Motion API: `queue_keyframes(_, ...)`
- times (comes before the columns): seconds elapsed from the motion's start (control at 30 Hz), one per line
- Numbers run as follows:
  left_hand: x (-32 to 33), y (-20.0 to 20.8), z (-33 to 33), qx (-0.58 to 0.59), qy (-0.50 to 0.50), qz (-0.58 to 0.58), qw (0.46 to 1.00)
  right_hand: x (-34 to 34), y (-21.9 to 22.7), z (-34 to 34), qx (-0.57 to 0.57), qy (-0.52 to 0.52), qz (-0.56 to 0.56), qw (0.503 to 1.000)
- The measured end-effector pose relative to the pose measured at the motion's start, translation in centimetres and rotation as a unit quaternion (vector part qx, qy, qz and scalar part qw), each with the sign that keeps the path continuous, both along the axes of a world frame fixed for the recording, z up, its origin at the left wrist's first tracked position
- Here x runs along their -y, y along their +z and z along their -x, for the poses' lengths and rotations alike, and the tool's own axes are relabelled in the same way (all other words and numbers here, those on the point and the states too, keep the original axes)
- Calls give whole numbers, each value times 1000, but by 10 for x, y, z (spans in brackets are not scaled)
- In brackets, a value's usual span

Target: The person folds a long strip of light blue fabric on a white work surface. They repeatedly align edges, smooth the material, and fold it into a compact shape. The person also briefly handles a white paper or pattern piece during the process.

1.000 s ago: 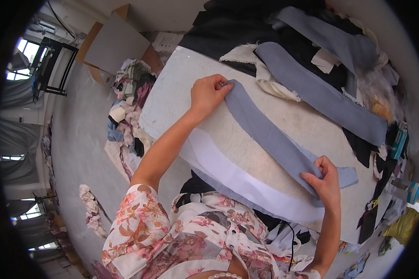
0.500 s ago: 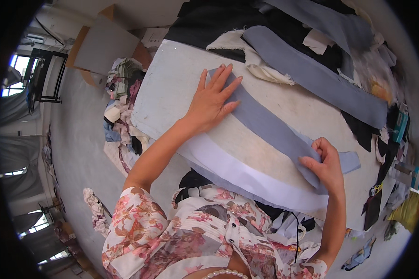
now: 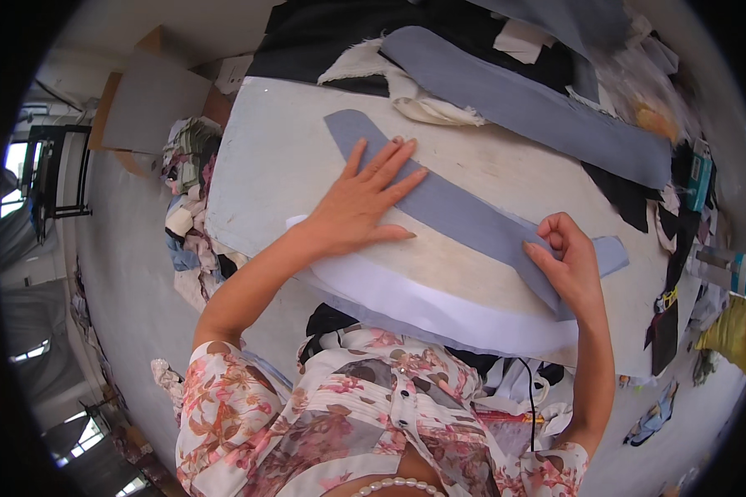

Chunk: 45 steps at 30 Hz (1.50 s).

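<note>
A long grey-blue fabric strip [image 3: 448,211] lies slantwise across the pale tabletop, its rounded far end at upper left. My left hand [image 3: 365,203] rests flat on it with spread fingers, the thumb off its near edge. At the strip's right part, my right hand [image 3: 570,265] is closed, fingers curled and thumb against the cloth at its edge. Another grey-blue end [image 3: 612,255] sticks out beyond that wrist; whether it is a second layer is partly hidden. Nearer my body, a curved white piece [image 3: 439,298] with a grey-blue border lies along the table's front edge.
A wide grey-blue piece [image 3: 530,103] lies at the back over black cloth [image 3: 323,41] and a frayed cream scrap [image 3: 365,62]. Fabric scraps [image 3: 192,224] are heaped left of the table [image 3: 261,132]. A teal-and-white box [image 3: 699,176] stands at the right edge.
My left hand has slid back along the strip, uncovering its rounded far end. The right hand stays at the strip's right part. The whole view has shifted slightly.
</note>
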<state>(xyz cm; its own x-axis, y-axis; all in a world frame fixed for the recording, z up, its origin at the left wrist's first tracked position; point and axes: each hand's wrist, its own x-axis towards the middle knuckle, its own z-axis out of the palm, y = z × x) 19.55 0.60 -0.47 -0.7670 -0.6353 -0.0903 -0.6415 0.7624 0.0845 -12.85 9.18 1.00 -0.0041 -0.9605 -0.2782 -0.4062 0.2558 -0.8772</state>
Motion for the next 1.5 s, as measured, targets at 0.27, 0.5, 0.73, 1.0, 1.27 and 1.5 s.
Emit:
queue_keyframes(0.27, -14, 5, 25, -15, -71, -1, 997, -1, -3, -1, -53, -10, 44, 998)
queue_keyframes(0.5, -12, 0, 26, 16, -99, -12, 995, -6, -1, 10, -142, 0, 75, 987)
queue_keyframes(0.73, -14, 2, 34, -27, -100, -24, 994, -3, -7, 11, -193, 6, 93, 977)
queue_keyframes(1.0, -23, -1, 81, -22, -206, -54, 977, -8, 0, 16, -185, 4, 65, 981)
queue_keyframes(1.27, -20, 0, 77, -50, -208, -77, 974, -23, 10, 44, -169, -51, 41, 984)
queue_keyframes(1.5, -21, -3, 76, -68, -207, -84, 972, -15, -5, 43, -220, -38, 83, 971)
